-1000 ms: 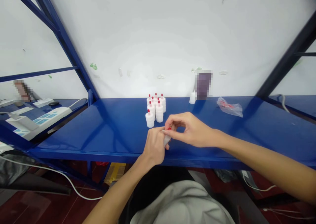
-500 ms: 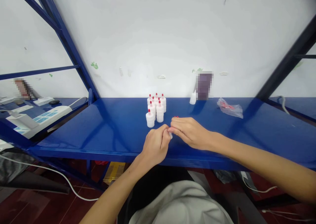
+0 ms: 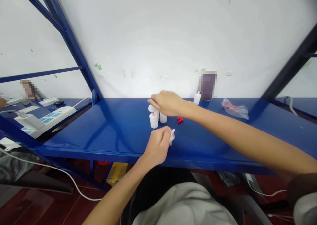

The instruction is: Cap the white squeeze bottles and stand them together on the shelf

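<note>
My left hand (image 3: 158, 145) is closed around a small white bottle (image 3: 172, 135), whose bare white nozzle pokes out past the fingers, tilted up to the right. Farther off, my right hand (image 3: 166, 102) is closed above a group of white squeeze bottles (image 3: 154, 122). A white bottle (image 3: 152, 108) shows under its fingertips, partly hidden by the hand, over the front bottle of the group. Most of the group and its red tips are covered by the hand. Right of the group, several small red caps (image 3: 180, 120) lie in a cluster on the blue table (image 3: 119, 132).
Against the wall stands a blurred dark rectangular object (image 3: 208, 86), with a single white nozzle bottle (image 3: 197, 98) beside it. A clear plastic bag (image 3: 235, 109) with red bits lies at the right. Left are power strips (image 3: 56, 116) and the blue frame (image 3: 71, 50).
My right hand has left my left hand and moved forward and left, over the bottle group. The red caps are now uncovered. My left hand has barely moved, and its bottle's nozzle now shows.
</note>
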### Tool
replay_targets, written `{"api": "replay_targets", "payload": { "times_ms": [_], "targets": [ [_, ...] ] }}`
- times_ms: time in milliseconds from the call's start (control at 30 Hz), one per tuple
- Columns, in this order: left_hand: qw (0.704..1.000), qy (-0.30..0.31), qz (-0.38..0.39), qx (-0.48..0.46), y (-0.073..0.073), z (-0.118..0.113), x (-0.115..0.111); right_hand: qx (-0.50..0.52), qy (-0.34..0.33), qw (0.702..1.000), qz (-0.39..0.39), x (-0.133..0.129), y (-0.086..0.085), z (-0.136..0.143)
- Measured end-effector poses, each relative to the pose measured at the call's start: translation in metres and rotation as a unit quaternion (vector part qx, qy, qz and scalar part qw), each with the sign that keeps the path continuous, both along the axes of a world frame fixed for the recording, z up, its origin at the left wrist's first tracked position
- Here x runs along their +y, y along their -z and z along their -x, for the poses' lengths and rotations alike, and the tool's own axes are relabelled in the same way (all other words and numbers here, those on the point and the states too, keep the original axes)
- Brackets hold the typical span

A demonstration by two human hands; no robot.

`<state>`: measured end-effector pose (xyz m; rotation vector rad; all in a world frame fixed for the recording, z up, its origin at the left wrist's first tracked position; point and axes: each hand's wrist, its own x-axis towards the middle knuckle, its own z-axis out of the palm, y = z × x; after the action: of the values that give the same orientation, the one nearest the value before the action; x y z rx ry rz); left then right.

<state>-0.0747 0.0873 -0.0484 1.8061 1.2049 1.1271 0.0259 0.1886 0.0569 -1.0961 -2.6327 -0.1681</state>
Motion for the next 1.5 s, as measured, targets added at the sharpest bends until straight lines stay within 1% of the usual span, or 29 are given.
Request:
{"api": "replay_targets", "payload": {
  "times_ms": [100,167,233,300,367,467,533,600,667,733,867,933,1000,1067,1133,1200,1267,1333,1433,1500],
  "targets": [
    [1.000,0.012,-0.002,0.002,0.000,0.000,0.000,-0.029,-0.008,0.999,0.011,-0.002,0.006,0.005],
    [1.000,0.012,-0.014,0.025,-0.001,0.001,0.000,-0.011,-0.006,1.000,0.019,-0.003,0.007,-0.001],
    [0.998,0.005,-0.031,0.058,-0.001,0.001,-0.001,0.027,-0.006,0.999,0.022,-0.002,0.008,-0.016],
    [0.996,0.001,-0.046,0.080,-0.002,0.001,-0.001,0.053,-0.014,0.998,0.028,0.000,0.013,-0.038],
    [0.994,0.002,-0.063,0.086,-0.003,0.002,-0.002,0.037,-0.021,0.997,0.059,0.005,0.023,-0.066],
    [0.992,-0.007,-0.094,0.083,-0.005,0.003,-0.003,-0.019,-0.015,0.994,0.107,0.012,0.047,-0.103],
    [0.991,-0.019,-0.104,0.082,-0.005,0.004,-0.002,-0.023,-0.006,0.992,0.122,0.014,0.063,-0.119],
    [0.991,-0.028,-0.102,0.077,-0.004,0.006,-0.001,-0.017,0.002,0.992,0.129,0.015,0.075,-0.125],
    [0.993,-0.028,-0.093,0.063,-0.003,0.007,0.001,-0.012,0.004,0.991,0.133,0.015,0.080,-0.126],
    [0.996,-0.017,-0.081,0.039,-0.002,0.009,0.002,-0.010,0.004,0.991,0.136,0.014,0.081,-0.124],
    [0.998,0.009,-0.064,-0.008,0.000,0.012,0.004,0.005,0.031,0.990,0.135,0.008,0.074,-0.121],
    [0.998,0.011,-0.066,-0.015,0.000,0.014,0.004,0.062,0.030,0.990,0.124,-0.003,0.069,-0.117],
    [0.997,0.006,-0.079,-0.004,0.000,0.015,0.004,0.153,-0.007,0.981,0.118,-0.022,0.065,-0.110],
    [0.995,-0.001,-0.096,0.019,-0.001,0.016,0.003,0.241,-0.069,0.960,0.124,-0.044,0.061,-0.100],
    [0.993,-0.005,-0.110,0.045,-0.002,0.016,0.002,0.282,-0.123,0.945,0.114,-0.063,0.060,-0.090],
    [0.991,-0.007,-0.121,0.065,-0.004,0.015,0.001,0.282,-0.158,0.942,0.088,-0.075,0.060,-0.084],
    [0.989,-0.005,-0.126,0.081,-0.005,0.015,0.001,0.262,-0.171,0.948,0.055,-0.080,0.062,-0.082],
    [0.987,-0.003,-0.129,0.098,-0.006,0.015,0.002,0.228,-0.172,0.958,0.020,-0.078,0.064,-0.083],
    [0.981,-0.010,-0.135,0.139,-0.004,0.015,0.004,0.147,-0.168,0.974,-0.035,-0.074,0.069,-0.086],
    [0.977,-0.016,-0.139,0.164,-0.002,0.014,0.007,0.100,-0.165,0.979,-0.060,-0.073,0.073,-0.084]
  ]
}}
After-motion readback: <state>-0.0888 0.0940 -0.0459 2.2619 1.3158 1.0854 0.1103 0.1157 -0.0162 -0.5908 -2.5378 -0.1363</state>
